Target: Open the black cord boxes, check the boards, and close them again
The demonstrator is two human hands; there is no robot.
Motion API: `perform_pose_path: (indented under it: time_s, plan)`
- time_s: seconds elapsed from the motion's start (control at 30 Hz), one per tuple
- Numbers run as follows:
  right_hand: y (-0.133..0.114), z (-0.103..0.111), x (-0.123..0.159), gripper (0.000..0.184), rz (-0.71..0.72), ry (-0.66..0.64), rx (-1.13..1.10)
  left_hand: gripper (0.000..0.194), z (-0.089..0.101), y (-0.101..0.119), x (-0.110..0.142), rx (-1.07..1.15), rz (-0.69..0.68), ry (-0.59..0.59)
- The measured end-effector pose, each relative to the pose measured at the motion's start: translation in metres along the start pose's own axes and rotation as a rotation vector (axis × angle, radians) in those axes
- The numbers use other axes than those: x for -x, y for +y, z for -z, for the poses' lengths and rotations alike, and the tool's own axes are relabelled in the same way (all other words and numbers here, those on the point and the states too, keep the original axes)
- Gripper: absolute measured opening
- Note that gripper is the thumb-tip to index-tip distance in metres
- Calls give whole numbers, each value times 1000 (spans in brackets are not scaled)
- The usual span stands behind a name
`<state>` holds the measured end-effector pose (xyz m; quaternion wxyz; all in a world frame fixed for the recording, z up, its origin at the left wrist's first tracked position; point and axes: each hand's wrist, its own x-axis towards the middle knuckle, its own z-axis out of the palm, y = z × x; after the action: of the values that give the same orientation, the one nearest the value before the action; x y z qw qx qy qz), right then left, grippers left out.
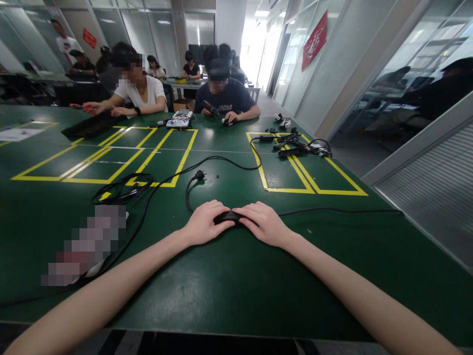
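Between my hands, low over the green table, is a black power adapter (229, 217) with a small dark oblong body. My left hand (205, 223) has its thumb and fingers closed around the left end. The right end is gripped the same way by my right hand (265, 224). From behind my left hand a black cord curves up to a power plug (200, 175) with its prongs showing, lying on the table. Past my right hand a thin black cable (343, 210) runs to the table's right edge. My fingers hide both ends of the adapter.
A coiled black cable (123, 189) and a blurred power strip (88, 246) lie left of my arms. A long cord (218, 158) crosses the table towards piled black adapters (291, 146) at the right. Yellow tape (185, 158) marks rectangles. Two people sit opposite, near a black tray (86, 127).
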<state>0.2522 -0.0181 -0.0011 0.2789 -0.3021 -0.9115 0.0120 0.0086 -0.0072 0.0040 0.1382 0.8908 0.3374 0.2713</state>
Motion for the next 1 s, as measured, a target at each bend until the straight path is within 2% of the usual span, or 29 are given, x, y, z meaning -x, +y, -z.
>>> perform_pose_path:
  time_s: [0.1, 0.17, 0.27, 0.4, 0.57, 0.73, 0.87, 1.0]
  plan:
    - [2, -3, 1, 32, 21, 35, 16, 34, -2, 0, 2, -10, -12, 10]
    - [3, -4, 1, 32, 21, 70, 32, 45, -3, 0, 3, -62, -44, 10]
    - [3, -5, 0, 32, -44, 114, 45, 60, -5, 1, 5, -172, -120, 35]
    - [3, -5, 1, 29, -155, 130, 16, 44, -5, 0, 5, -310, -267, 100]
    - [3, -7, 4, 24, -305, 35, -44, 28, -5, -1, 4, -395, -408, 112]
    - [2, -8, 3, 20, -401, -13, -90, 29, -5, 4, 3, -384, -387, 52]
    - [-2, -7, 1, 22, -389, -44, -127, 23, -5, 7, 3, -411, -360, 37]
    - [-7, -5, 2, 20, -353, -48, -157, 17, -7, 6, 3, -427, -362, 80]
